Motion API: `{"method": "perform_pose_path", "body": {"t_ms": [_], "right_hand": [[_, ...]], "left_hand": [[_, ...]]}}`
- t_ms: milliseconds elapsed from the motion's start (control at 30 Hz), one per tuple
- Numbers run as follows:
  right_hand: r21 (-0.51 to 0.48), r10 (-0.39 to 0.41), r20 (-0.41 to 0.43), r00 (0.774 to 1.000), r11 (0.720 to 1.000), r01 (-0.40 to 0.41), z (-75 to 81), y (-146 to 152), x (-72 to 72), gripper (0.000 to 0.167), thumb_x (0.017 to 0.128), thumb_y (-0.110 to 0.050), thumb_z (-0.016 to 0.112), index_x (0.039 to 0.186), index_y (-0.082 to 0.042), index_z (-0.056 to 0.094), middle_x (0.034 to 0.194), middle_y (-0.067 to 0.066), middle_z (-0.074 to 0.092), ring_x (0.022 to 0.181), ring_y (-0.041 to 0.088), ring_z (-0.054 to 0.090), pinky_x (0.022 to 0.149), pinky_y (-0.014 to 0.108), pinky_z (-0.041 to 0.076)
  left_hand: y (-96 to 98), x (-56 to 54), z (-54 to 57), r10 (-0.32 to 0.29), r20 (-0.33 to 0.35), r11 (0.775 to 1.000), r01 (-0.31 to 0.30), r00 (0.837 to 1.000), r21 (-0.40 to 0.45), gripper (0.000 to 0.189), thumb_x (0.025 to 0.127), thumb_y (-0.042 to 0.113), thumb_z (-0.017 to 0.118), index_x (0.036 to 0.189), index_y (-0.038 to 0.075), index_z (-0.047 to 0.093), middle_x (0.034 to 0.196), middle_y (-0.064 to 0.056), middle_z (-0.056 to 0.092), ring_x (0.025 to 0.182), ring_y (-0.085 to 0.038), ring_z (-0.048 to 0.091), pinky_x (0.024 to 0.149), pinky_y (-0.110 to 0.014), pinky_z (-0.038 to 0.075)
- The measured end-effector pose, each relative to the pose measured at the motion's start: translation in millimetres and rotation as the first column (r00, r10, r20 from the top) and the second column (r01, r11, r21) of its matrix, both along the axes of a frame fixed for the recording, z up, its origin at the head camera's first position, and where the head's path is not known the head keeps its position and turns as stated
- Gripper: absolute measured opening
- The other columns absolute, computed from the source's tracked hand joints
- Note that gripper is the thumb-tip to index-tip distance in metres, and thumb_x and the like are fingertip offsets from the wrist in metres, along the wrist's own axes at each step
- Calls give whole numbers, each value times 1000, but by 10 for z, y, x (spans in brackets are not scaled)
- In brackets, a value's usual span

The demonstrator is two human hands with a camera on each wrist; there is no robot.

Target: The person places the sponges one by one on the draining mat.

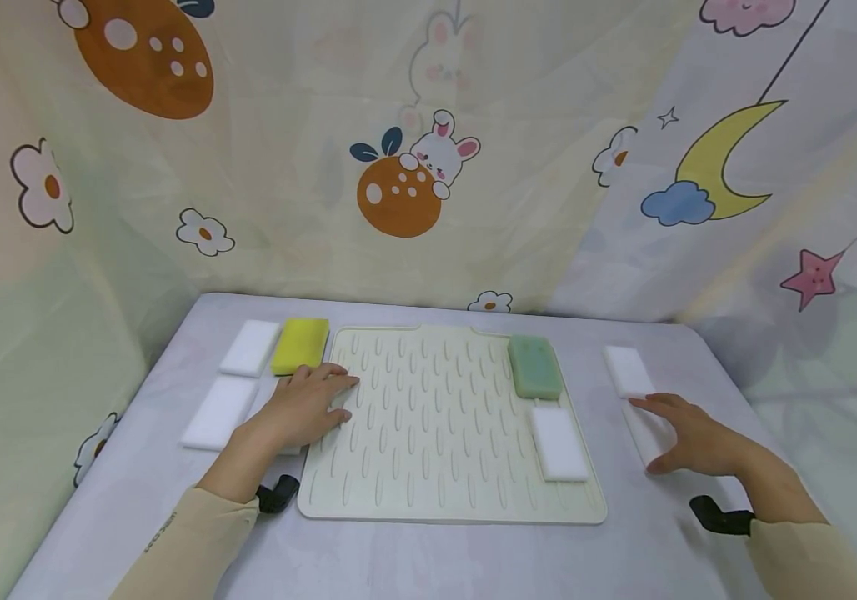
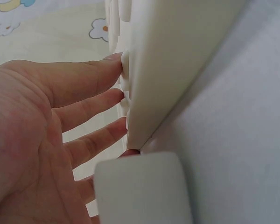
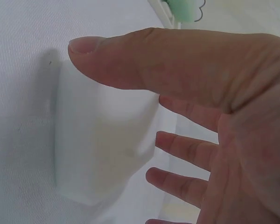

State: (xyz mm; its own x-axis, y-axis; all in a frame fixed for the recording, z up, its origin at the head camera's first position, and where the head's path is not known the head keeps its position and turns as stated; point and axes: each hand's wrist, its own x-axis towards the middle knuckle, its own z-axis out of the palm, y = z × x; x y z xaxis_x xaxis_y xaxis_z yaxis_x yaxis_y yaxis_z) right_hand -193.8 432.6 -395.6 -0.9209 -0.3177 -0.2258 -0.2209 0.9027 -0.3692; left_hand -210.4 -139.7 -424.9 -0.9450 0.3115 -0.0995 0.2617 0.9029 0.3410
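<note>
From my distant place I see the left hand [image 1: 304,410] spread wide and touching the left edge of the pale mat [image 1: 436,433]. The right hand [image 1: 708,440], also wide, is at a white block [image 1: 648,433] lying right of the mat (whether it touches, I cannot tell). A green block [image 1: 536,367] rests on the mat.

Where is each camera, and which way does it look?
Head: worn on the head, facing forward and down at the mat; left hand, right hand, sleeves show.
Left wrist: on that wrist, facing the mat's edge; left hand shows.
Right wrist: on that wrist, facing a white block; right hand shows.
Head and right wrist share that block.
</note>
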Motion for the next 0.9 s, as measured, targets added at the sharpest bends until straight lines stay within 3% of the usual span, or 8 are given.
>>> {"method": "perform_pose_path", "body": {"t_ms": [900], "right_hand": [[-19,11,-37,999,1000,-12,-88,18,-38,101,68,-26,95,152,1,46,149,32,37,134,54,40,101,70,41]], "left_hand": [[14,3,6,-2,-9,1000,2,1000,-15,55,98,32,71,150,20,56,156,-10,49,138,-41,42,110,-65,34]]}}
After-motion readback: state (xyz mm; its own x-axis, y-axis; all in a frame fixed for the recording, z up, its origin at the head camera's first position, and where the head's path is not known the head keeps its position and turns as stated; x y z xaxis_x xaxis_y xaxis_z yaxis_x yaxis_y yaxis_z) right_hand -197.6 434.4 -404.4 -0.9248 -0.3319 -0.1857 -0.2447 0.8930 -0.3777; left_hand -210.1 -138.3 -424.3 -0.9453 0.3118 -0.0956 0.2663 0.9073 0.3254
